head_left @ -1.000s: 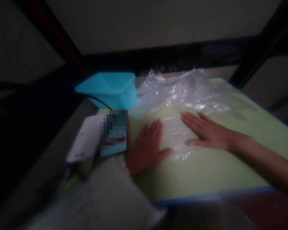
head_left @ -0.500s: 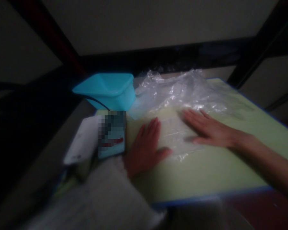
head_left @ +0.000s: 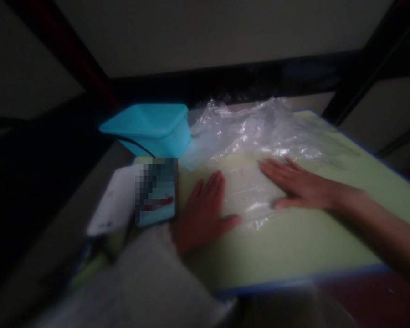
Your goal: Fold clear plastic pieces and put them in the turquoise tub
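Observation:
A clear plastic bag (head_left: 248,189) lies flat on the green table between my hands. My left hand (head_left: 205,214) rests beside its left edge, palm down, fingers stretched forward and thumb out toward the plastic. On the other side, my right hand (head_left: 290,182) lies flat at the bag's right edge, fingers extended and pointing left. Neither hand grips anything. Just beyond them spreads a heap of crumpled clear plastic (head_left: 256,130), shiny and loose. Whether the flat piece and the heap are joined, I cannot tell.
A turquoise plastic basin (head_left: 157,123) stands at the back left, with a dark cable in front of it. A phone-like device (head_left: 159,209), partly pixelated, and a white flat object (head_left: 114,200) lie left of my left hand. The green table (head_left: 287,250) has a blue edge.
My left hand has shifted very slightly left. The right hand stays nearly in place, and the plastic looks about the same.

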The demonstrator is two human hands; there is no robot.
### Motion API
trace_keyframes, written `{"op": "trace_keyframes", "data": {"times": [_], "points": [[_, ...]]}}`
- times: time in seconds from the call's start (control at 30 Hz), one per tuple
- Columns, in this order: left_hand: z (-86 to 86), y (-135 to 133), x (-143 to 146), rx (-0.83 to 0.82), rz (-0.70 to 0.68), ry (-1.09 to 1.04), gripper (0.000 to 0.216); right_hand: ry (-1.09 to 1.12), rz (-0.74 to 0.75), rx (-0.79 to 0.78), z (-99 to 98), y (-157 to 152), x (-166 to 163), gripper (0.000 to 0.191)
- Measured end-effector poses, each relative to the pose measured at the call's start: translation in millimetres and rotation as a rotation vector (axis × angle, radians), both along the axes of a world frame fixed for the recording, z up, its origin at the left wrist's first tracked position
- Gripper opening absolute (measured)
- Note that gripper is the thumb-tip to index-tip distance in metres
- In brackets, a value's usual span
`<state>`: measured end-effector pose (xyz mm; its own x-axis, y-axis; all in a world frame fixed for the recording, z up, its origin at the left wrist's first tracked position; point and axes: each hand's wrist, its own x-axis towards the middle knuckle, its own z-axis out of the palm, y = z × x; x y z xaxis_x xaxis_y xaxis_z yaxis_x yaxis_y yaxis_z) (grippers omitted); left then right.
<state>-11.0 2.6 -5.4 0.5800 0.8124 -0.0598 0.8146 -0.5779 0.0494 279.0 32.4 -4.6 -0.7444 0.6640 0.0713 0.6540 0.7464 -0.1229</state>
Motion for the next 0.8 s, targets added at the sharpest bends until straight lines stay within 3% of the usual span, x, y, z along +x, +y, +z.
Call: {"op": "trace_keyframes", "data": {"times": [0.23, 0.53, 0.8], "points": [[0.0, 0, 0, -0.015, -0.006, 0.012, 0.090, 0.000, -0.003, -0.011, -3.6, 1, 2, 0.092], [3.5, -6, -9, 0.088, -0.085, -0.273, 0.066, 0.083, 0.021, 0.036, 3.7, 0, -1, 0.083], [5.8, -7, -9, 0.080, -0.036, -0.411, 0.049, 0.137, -0.005, 0.038, 5.0, 1, -1, 0.075]]}}
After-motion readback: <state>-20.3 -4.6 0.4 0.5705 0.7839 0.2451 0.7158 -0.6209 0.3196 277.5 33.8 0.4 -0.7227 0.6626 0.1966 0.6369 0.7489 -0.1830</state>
